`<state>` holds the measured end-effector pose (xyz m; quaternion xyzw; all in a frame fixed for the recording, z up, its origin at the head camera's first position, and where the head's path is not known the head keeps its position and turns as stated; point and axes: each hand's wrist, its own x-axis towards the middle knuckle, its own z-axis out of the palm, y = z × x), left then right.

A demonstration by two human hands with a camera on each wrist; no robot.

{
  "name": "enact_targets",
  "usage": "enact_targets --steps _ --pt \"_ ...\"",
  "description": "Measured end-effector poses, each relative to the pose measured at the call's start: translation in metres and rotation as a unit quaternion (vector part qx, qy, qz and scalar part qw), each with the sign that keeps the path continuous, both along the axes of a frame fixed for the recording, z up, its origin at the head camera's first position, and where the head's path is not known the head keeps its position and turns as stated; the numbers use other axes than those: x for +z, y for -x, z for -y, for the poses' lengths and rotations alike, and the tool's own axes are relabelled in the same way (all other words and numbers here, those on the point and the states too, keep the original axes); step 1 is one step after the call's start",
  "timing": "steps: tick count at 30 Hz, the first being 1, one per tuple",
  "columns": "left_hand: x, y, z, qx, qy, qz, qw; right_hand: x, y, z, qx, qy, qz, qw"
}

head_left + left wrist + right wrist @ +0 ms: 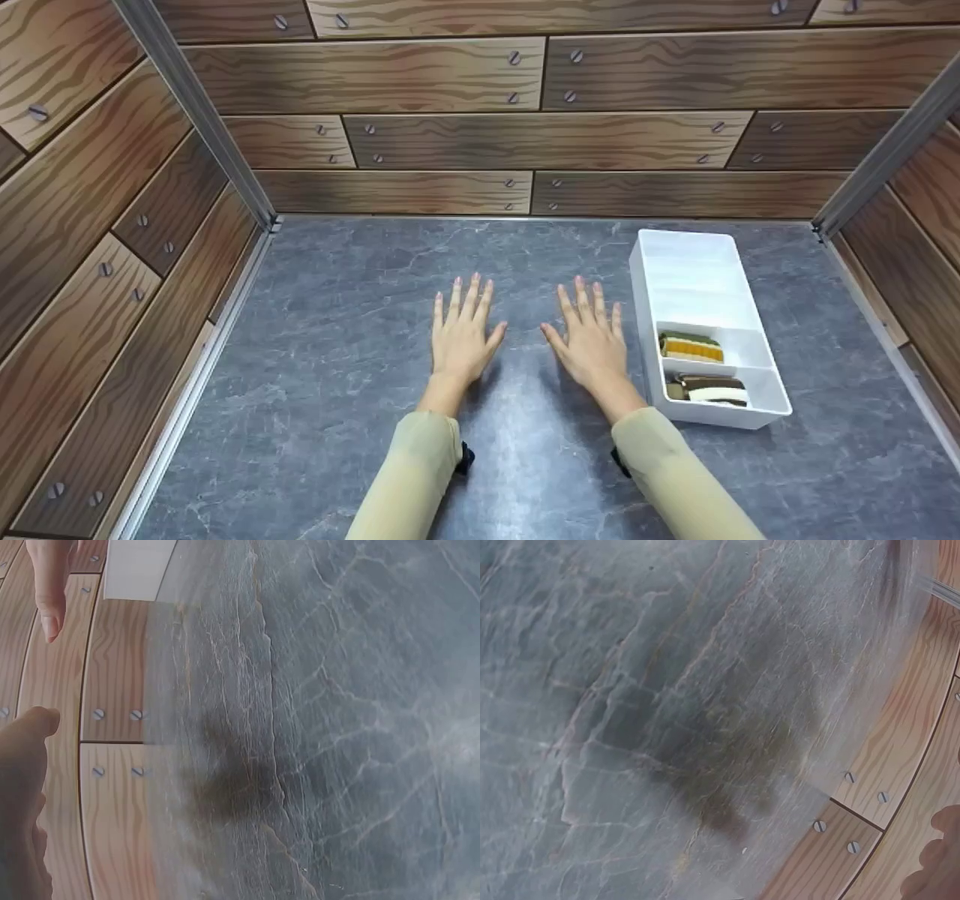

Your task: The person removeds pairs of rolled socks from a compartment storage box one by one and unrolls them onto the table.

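Both hands are held out over the grey marbled surface, palms down and holding nothing. The left hand (460,339) has its fingers straight and its thumb spread toward the right. To its right the right hand (592,341) mirrors it, fingers straight and thumb toward the left. Nearest the right hand stands a white divided box (694,277). One front compartment holds a folded green, yellow and white striped cloth item (691,348); the frontmost holds a folded brown and white one (709,390). In the left wrist view, the left thumb (37,722) and a fingertip of the right hand show.
Wood-plank-patterned walls (435,139) enclose the back and both sides of the grey tabletop (315,375). Metal rails (217,330) run along the edges and up the corners. The box's rear section shows only white walls and floor.
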<state>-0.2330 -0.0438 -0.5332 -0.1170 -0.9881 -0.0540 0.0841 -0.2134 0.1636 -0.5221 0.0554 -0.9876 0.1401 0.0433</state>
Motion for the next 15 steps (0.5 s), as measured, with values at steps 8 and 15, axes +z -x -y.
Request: enact_targets --steps 8,15 --pt "0.000 -0.002 -0.003 -0.010 -0.030 -0.005 0.9995 -0.001 0.000 -0.003 0.006 0.023 -0.013 1.000" --pt "0.000 -0.011 -0.022 -0.107 -0.262 -0.051 0.9578 0.006 -0.008 -0.015 0.034 0.133 -0.121 0.983"
